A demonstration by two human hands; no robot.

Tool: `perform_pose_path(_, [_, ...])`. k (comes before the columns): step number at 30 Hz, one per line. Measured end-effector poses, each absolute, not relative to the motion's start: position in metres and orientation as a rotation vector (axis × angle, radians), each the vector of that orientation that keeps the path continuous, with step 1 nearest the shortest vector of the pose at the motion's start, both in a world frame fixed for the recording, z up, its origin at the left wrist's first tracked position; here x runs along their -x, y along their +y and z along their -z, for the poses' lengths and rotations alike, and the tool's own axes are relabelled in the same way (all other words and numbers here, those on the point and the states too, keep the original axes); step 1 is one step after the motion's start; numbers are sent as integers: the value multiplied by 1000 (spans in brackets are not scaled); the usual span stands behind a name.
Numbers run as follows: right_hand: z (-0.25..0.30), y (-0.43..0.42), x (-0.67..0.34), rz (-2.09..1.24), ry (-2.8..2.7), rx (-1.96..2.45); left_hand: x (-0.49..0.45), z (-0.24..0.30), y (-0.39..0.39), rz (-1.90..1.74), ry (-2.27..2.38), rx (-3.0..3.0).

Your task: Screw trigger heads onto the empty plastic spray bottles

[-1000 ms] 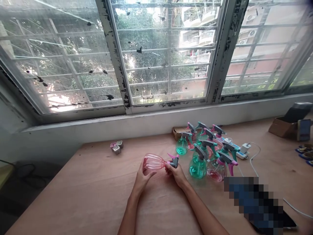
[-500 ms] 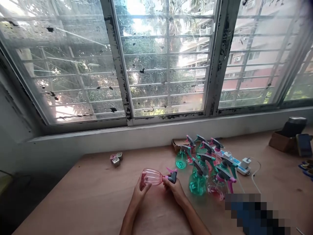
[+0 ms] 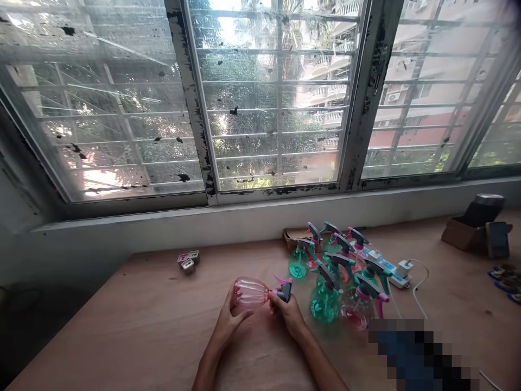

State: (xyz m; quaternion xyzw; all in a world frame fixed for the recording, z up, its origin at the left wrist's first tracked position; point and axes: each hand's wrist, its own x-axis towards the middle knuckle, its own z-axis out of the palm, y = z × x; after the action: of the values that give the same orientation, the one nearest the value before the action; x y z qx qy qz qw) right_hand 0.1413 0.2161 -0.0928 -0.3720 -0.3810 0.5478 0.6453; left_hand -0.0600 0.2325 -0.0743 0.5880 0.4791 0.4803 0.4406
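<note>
A clear pink spray bottle (image 3: pixel 251 293) lies on its side between my hands, with its base to the left. My left hand (image 3: pixel 230 317) is wrapped around the base end, its thumb stretched along the lower side; the fingers behind the bottle are partly hidden. At the neck, my right hand (image 3: pixel 287 310) grips just below the grey and pink spray head (image 3: pixel 284 290). To the right of my hands stands a group of green and pink spray bottles, among them a green one (image 3: pixel 324 304) and a pink one (image 3: pixel 355 315).
Small cube-shaped blocks (image 3: pixel 188 266) sit at the back left of the wooden table (image 3: pixel 142 326). Behind the bottles lies a power strip (image 3: pixel 401 279) with white plugs and a cable (image 3: pixel 415 288). A cardboard box (image 3: pixel 466 236) is at the far right, and a pixelated patch covers the front right.
The view has shifted slightly. My left thumb has moved away from the bottle's side, and the bottle seems slightly turned in my hands. My right hand stays at the neck.
</note>
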Motion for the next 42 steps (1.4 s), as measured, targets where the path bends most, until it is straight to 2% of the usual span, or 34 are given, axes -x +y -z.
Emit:
perform_pose_path(13, [95,214,-139,-1211,-947,872,58,75,233,-1240,1221,-1449])
perform_pose_path(29, [81,203,-140,-950,-1079,999,58,74,234,-1229,1239,-1442])
perform_pose_path(42, [85,203,-148,-868,-1144,1076,54,63,230,-1234,1324,-1402])
